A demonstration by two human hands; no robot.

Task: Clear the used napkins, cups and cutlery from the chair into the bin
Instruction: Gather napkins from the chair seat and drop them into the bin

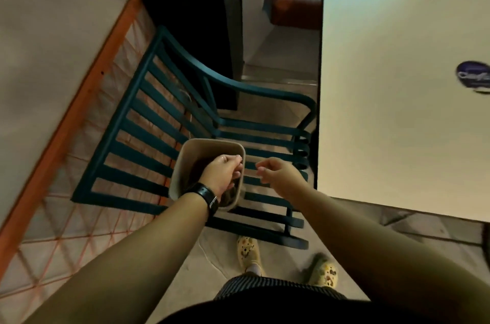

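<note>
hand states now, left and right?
Left hand: grips the right rim of the bin.
Right hand: loosely curled, holds nothing visible.

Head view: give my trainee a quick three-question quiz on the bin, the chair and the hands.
1. True or false: the left hand grips the rim of the bin.
2. What does the right hand hold? A) a cup B) a napkin C) nothing visible
3. Fill in: the bin is over the slatted seat of the green ____.

Key: 1 true; 2 C; 3 chair.
</note>
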